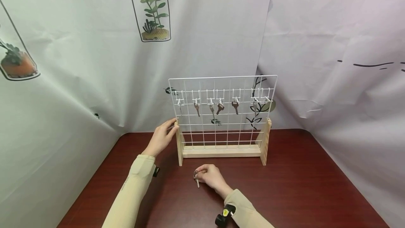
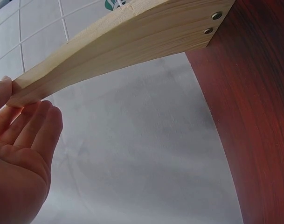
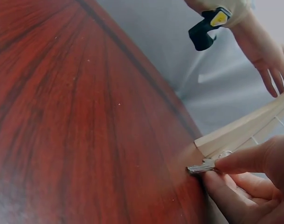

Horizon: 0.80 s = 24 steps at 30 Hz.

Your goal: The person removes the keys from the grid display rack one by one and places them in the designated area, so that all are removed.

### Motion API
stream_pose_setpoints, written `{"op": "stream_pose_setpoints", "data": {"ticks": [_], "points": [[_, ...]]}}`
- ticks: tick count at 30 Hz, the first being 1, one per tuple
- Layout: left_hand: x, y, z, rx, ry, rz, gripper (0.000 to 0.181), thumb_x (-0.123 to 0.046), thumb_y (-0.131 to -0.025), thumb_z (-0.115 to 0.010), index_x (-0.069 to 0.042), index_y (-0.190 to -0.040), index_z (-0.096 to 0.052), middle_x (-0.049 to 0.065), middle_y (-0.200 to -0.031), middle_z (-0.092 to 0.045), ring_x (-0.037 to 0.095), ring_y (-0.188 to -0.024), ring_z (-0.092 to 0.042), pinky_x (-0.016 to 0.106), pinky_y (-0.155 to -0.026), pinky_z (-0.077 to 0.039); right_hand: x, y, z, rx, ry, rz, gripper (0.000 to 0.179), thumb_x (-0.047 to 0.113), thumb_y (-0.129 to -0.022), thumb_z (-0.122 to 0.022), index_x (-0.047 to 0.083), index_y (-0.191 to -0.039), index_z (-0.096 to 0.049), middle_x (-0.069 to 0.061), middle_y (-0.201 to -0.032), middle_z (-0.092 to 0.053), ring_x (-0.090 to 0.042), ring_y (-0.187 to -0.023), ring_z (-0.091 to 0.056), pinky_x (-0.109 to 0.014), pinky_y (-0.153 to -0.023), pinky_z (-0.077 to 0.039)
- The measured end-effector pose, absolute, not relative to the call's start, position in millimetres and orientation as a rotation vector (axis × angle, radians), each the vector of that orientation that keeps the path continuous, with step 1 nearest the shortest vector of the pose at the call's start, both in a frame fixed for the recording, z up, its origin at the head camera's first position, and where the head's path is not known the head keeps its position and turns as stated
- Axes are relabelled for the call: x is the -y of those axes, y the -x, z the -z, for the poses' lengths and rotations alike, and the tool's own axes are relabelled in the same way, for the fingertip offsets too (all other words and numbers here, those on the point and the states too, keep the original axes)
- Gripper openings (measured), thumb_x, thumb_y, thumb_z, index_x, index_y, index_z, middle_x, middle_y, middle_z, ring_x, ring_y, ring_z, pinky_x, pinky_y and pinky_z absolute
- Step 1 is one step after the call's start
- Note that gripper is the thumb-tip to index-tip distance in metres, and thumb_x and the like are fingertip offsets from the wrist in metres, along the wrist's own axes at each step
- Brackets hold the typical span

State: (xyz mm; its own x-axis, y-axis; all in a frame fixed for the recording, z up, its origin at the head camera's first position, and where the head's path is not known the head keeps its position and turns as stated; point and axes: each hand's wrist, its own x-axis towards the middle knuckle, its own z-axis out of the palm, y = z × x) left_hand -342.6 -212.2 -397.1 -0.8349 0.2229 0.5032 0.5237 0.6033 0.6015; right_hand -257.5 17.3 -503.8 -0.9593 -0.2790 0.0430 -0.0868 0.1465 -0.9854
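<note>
A white wire grid rack (image 1: 221,123) stands upright in a wooden base with two side posts. My left hand (image 1: 160,137) grips the top of its left wooden post (image 2: 95,56), thumb on one side and fingertips on the other. In front of the rack, low over the table, my right hand (image 1: 211,176) pinches a silver key (image 3: 201,167) between thumb and forefinger. A metal ring (image 1: 195,175) on the key shows beside the fingertips. Several keys hang from white hooks along the grid, among them a brown key (image 1: 235,107) right of the middle.
The dark red wooden table (image 1: 316,185) carries the rack near its back edge. Pale curtains (image 1: 95,62) printed with plants close in the back and sides. Each wrist wears a small black camera, such as the right wrist camera (image 1: 225,215).
</note>
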Motion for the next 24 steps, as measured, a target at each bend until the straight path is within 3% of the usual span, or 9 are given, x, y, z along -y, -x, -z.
{"op": "stream_pose_setpoints", "data": {"ticks": [14, 24], "points": [[212.0, 342.7, 396.2, 2.442, 0.605, 1.112, 0.045, -0.018, -0.103, -0.061, 0.001, -0.143, -0.054, 0.022, -0.138, -0.058, 0.037, -0.122, -0.061, 0.044, -0.099, -0.054, -12.6, 258.3, 500.3, -2.441, 0.396, 1.764, 0.012, -0.010, -0.078, -0.071, -0.005, -0.090, -0.073, -0.009, -0.074, -0.072, -0.017, -0.062, -0.070, -0.026, -0.057, -0.061], [211.5, 342.0, 395.6, 2.440, 0.610, 1.107, 0.044, -0.017, -0.103, -0.061, 0.001, -0.143, -0.055, 0.023, -0.138, -0.058, 0.038, -0.121, -0.061, 0.046, -0.099, -0.054, -13.5, 260.3, 498.8, -2.497, 0.442, 1.679, 0.020, -0.011, -0.077, -0.070, -0.009, -0.096, -0.072, -0.007, -0.073, -0.072, -0.015, -0.060, -0.069, -0.024, -0.054, -0.059]]}}
